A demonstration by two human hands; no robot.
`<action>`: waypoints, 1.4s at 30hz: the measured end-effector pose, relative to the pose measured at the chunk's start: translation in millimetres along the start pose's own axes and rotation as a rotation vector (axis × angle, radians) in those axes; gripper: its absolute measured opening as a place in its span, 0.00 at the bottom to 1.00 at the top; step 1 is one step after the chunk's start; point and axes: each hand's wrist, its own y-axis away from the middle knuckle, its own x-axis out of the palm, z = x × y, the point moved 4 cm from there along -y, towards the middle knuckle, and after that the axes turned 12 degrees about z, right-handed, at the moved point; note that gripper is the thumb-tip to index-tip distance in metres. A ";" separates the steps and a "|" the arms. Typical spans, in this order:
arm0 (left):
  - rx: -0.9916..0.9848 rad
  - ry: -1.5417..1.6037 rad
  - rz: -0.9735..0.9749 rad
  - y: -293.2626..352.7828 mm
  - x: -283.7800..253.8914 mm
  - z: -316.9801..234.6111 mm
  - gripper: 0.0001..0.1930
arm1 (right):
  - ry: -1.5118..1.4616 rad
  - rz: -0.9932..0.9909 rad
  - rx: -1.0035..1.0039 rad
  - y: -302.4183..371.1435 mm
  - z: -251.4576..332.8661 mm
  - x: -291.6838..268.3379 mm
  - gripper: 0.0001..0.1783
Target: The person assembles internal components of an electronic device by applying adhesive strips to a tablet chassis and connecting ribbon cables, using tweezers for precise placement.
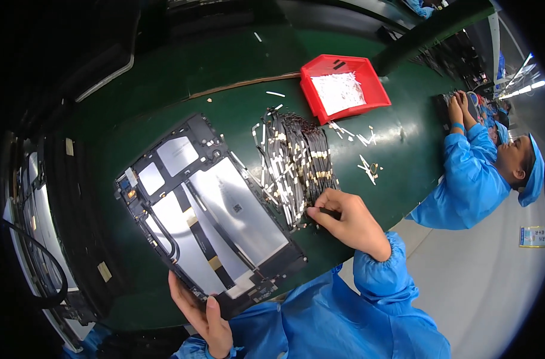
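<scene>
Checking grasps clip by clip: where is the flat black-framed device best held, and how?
Likely by the device's left long edge, pinched from the left: the body is broad and flat, and bundled cables crowd its right edge.

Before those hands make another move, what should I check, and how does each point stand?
1. Left hand holding the opened device at its lower edge: ok.
2. Device's inner side facing up: ok.
3. Right hand pinching a dark piece: ok; whether that piece is free of the cable bundle: cannot tell.
4. Red bin upright: ok.
5. All white strips inside the bin: not ok, several lie loose on the table.
</scene>
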 end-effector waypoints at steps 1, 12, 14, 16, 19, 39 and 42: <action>-0.002 0.002 -0.004 0.3 -1.3 0.3 0.31 | -0.069 0.010 0.000 0.9 -3.3 -1.3 0.08; 0.018 0.037 0.016 20.5 -20.9 -6.1 0.31 | -0.245 -0.276 0.012 20.1 28.5 -8.7 0.08; 0.019 0.052 0.071 27.6 -26.9 -9.2 0.26 | -0.424 -0.331 -0.136 29.6 35.5 -0.9 0.04; -0.007 -0.035 0.167 29.3 -28.6 -9.0 0.23 | -0.476 -0.280 -0.156 38.1 52.0 16.5 0.03; -0.153 -0.028 0.206 31.4 -32.3 -9.8 0.25 | -0.522 -0.089 -0.224 36.5 67.8 47.4 0.06; -0.117 0.326 0.185 4.8 -46.8 6.1 0.12 | 0.025 0.154 -0.506 6.5 123.8 112.2 0.06; -0.035 0.232 0.158 -8.1 -46.8 7.1 0.08 | 0.127 0.163 -0.437 5.1 126.7 114.4 0.07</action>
